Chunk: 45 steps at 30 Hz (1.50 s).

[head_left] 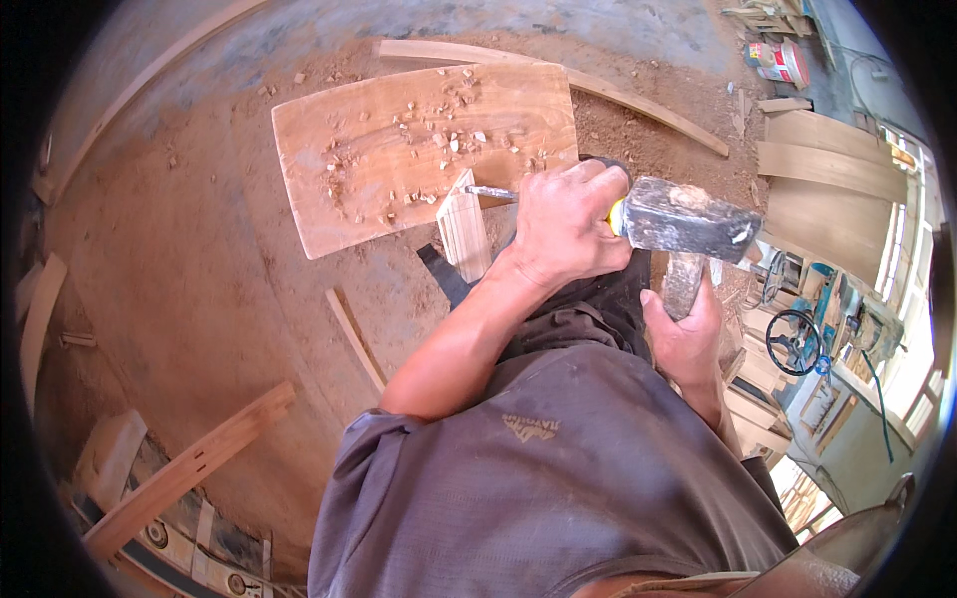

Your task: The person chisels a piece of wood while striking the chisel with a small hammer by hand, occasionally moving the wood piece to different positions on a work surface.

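Note:
My left hand (568,221) is wrapped round a chisel (491,193), whose metal blade points left. The blade tip meets the upper end of a pale wooden piece (463,234), but the exact contact is too small to make out. Past my fist, a bit of the chisel's yellow handle (616,216) shows. My right hand (690,334) grips the handle of a hammer. Its worn, dark block-shaped head (690,221) is right beside the yellow handle end; whether they touch I cannot tell.
A wide wooden board (349,130) strewn with chips lies ahead. Long wooden strips (648,108) and a beam (199,463) lie about the dusty floor. On the right are curved panels (832,179), a machine with a black handwheel (794,340), and a bucket (791,64).

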Motion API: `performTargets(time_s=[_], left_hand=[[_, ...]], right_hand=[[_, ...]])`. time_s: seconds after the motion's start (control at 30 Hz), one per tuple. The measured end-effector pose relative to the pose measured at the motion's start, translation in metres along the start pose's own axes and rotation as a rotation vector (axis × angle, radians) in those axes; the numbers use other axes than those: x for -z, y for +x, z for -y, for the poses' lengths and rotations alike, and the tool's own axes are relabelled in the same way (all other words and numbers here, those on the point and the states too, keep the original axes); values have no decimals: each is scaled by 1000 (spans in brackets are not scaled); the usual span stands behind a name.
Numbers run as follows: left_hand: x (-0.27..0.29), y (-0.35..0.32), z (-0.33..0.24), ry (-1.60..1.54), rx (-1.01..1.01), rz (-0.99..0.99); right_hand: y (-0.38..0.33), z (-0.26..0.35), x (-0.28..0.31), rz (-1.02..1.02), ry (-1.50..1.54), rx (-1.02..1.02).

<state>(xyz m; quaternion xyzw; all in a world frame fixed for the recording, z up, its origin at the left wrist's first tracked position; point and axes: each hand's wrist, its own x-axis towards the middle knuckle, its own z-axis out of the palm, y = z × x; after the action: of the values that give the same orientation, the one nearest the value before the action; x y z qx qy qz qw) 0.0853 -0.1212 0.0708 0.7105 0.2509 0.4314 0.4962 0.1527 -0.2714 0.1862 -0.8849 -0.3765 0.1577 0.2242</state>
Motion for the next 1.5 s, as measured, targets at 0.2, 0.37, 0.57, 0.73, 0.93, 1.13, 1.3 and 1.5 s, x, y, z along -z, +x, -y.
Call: performTargets(time_s=[0.2,0.37,0.57,0.73,0.93,1.13,1.3,1.5], left_hand=[[-13,1,3,123,21,41],[-16,3,7,77,22,-12],[-14,7,8,121,11,-34],[-6,9,3,28,13,-34],[-1,4,17,38,38,-26],[0,-2,12,103,82,61],[9,-4,12,12,87,38],[55,-22,15,-239,110,-120]], right_hand=[[-5,-2,9,-172,172,-112],[-1,-6,4,-51,105,-36],[8,-4,23,33,-17,-180],[-1,17,27,-264,205,-45],[21,14,10,163,-135,102],[12,6,3,51,-28,49],[21,0,0,200,13,-29],[3,-24,5,242,33,-211]])
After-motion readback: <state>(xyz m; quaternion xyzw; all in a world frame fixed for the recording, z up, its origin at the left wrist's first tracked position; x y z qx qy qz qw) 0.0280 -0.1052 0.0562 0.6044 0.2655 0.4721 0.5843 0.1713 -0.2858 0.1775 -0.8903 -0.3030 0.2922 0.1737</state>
